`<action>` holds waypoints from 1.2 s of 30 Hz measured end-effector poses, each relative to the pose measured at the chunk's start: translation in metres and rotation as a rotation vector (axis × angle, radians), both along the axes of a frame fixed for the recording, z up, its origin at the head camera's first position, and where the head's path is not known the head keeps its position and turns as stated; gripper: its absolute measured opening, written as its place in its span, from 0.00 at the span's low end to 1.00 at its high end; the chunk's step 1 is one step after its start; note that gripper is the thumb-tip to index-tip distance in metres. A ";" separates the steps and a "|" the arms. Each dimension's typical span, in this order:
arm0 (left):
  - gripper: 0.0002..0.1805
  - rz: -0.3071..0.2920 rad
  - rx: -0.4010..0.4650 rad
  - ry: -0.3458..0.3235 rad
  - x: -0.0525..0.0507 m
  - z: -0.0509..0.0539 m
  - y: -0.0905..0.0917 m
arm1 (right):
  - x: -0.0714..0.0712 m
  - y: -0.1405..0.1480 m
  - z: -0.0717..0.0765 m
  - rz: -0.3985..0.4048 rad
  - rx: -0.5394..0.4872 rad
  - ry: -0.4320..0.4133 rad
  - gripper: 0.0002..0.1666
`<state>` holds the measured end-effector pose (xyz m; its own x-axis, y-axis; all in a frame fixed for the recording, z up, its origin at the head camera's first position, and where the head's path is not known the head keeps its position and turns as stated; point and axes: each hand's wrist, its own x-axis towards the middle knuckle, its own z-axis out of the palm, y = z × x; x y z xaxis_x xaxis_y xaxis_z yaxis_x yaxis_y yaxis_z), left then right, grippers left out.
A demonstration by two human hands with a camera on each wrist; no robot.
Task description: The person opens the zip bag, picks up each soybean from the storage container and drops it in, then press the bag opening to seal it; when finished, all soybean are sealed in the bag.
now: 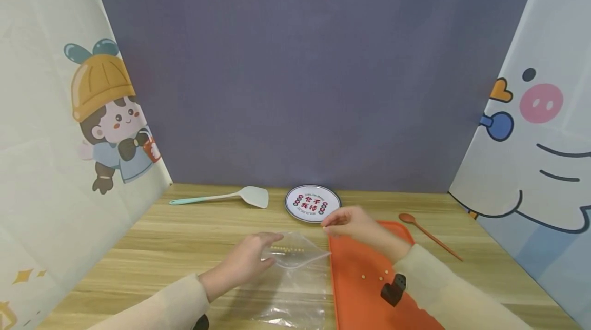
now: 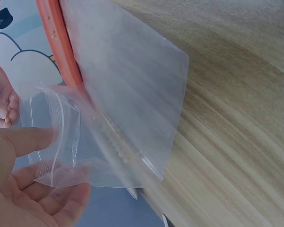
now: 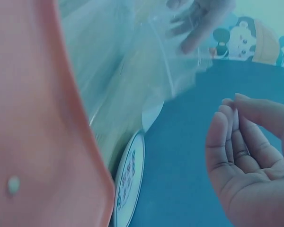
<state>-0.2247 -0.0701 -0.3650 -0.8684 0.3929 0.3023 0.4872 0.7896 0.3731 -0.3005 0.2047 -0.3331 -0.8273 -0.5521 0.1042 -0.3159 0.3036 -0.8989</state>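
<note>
My left hand (image 1: 247,260) grips the mouth of a clear zip bag (image 1: 300,284), thumb and fingers at its edge. In the left wrist view the bag's mouth (image 2: 61,137) stands partly open beside that hand (image 2: 33,184). A row of small yellow beans (image 1: 288,249) shows through the plastic. My right hand (image 1: 353,225) is raised above the far left corner of the orange tray (image 1: 351,299), thumb and fingertips pinched on a small yellowish bean (image 2: 8,120). Several loose beans lie on the tray, one of them a pale bean (image 3: 13,185) in the right wrist view.
A round plate (image 1: 313,204) with red lettering stands at the back, just beyond the tray. To its left lies a white spatula (image 1: 254,196) with a teal handle. A wooden spoon (image 1: 429,235) lies right of the tray. Printed walls flank the table (image 1: 152,237).
</note>
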 end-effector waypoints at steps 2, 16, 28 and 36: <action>0.27 0.003 0.004 -0.004 0.000 0.000 0.000 | 0.002 -0.008 0.001 0.029 -0.003 0.017 0.18; 0.27 -0.010 0.014 -0.001 -0.004 0.004 0.003 | 0.011 -0.040 0.000 0.054 0.065 0.084 0.11; 0.27 -0.013 0.020 -0.008 -0.003 0.003 0.002 | 0.004 -0.015 -0.003 -0.018 0.073 0.118 0.11; 0.26 -0.034 0.019 0.044 -0.003 -0.002 -0.001 | 0.002 0.030 -0.004 -0.055 0.101 0.029 0.17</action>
